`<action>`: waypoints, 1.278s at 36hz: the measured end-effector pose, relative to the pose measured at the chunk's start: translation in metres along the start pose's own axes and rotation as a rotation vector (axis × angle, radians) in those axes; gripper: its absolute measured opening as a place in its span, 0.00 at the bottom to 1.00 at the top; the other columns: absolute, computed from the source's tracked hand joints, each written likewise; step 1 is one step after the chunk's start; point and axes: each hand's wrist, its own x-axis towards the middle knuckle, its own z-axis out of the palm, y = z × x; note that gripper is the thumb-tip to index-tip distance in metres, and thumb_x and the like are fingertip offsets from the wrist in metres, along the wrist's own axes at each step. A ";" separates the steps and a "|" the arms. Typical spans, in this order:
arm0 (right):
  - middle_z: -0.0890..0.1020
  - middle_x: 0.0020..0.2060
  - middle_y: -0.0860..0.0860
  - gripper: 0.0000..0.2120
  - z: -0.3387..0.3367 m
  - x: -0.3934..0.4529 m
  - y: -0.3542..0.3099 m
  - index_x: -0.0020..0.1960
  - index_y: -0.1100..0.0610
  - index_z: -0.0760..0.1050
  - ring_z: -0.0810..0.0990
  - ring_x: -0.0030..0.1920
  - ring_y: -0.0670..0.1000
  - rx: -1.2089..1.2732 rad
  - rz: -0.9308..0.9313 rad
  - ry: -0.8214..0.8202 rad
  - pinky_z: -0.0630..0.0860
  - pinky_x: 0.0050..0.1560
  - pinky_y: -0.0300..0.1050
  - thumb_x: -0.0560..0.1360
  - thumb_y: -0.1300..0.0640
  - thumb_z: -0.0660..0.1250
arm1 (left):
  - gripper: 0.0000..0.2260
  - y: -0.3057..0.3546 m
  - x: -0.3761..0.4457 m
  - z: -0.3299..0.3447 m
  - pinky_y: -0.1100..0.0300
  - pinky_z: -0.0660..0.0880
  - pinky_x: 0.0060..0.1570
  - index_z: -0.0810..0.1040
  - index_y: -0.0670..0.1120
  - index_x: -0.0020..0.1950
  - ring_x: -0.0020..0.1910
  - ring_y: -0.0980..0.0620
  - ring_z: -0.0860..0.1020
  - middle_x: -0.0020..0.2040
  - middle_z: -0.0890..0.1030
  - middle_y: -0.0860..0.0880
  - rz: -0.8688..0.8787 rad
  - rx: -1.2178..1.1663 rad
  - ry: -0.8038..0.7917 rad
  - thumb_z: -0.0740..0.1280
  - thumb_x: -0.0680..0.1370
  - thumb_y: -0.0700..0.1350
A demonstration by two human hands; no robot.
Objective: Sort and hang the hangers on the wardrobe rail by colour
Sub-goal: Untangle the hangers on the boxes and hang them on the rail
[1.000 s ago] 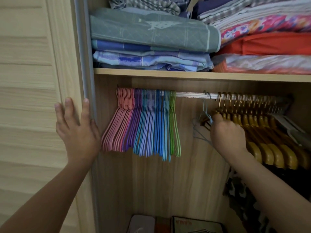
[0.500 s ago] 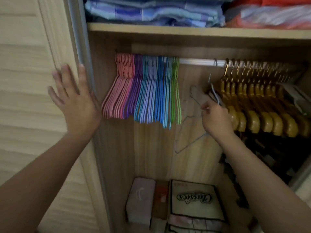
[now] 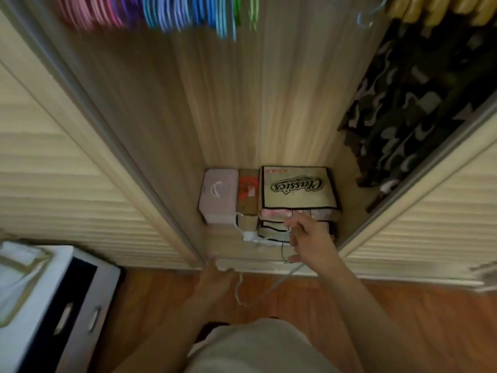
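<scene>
Hanger (image 3: 271,288) below right hand (image 3: 309,238) fingers (image 3: 291,224), pinched.

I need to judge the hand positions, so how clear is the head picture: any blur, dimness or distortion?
Head view: the coloured plastic hangers along the top edge are streaked by motion blur; the thin pale wire hanger near the floor is faint and smeared; both the left hand and the right hand are soft-edged; the lighting is dim and warm; the wide lens bows the cream louvred doors.
</scene>
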 end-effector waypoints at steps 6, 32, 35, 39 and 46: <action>0.80 0.40 0.64 0.12 -0.032 -0.017 -0.031 0.57 0.57 0.80 0.74 0.33 0.49 0.115 -0.101 -0.199 0.84 0.39 0.59 0.86 0.59 0.57 | 0.13 -0.001 -0.007 -0.021 0.56 0.79 0.41 0.77 0.45 0.62 0.44 0.49 0.82 0.50 0.82 0.46 0.037 -0.028 0.013 0.72 0.79 0.40; 0.80 0.49 0.51 0.11 0.066 -0.078 0.009 0.62 0.56 0.74 0.79 0.44 0.47 0.107 0.309 -0.020 0.79 0.46 0.37 0.83 0.53 0.65 | 0.10 -0.015 -0.059 -0.072 0.51 0.82 0.40 0.79 0.45 0.57 0.63 0.49 0.79 0.58 0.81 0.47 -0.110 -0.538 -0.271 0.61 0.86 0.48; 0.80 0.61 0.44 0.20 0.093 -0.104 0.008 0.66 0.43 0.76 0.78 0.61 0.48 0.124 0.308 -0.172 0.77 0.64 0.53 0.79 0.36 0.63 | 0.08 -0.003 -0.066 -0.056 0.44 0.80 0.45 0.79 0.47 0.52 0.60 0.49 0.75 0.58 0.77 0.45 -0.120 -0.565 -0.343 0.63 0.85 0.47; 0.81 0.62 0.42 0.16 0.122 -0.120 -0.003 0.63 0.37 0.78 0.78 0.65 0.46 0.257 0.291 -0.255 0.73 0.69 0.54 0.79 0.35 0.63 | 0.10 0.008 -0.077 -0.038 0.51 0.79 0.42 0.78 0.47 0.49 0.49 0.46 0.78 0.46 0.80 0.45 -0.064 -0.667 -0.481 0.61 0.85 0.49; 0.80 0.55 0.40 0.15 0.127 -0.112 -0.008 0.69 0.41 0.72 0.78 0.62 0.44 0.238 0.175 -0.119 0.73 0.68 0.47 0.86 0.50 0.55 | 0.15 0.043 -0.089 -0.022 0.53 0.79 0.44 0.78 0.47 0.52 0.47 0.51 0.81 0.46 0.83 0.48 -0.017 -0.524 -0.430 0.58 0.86 0.55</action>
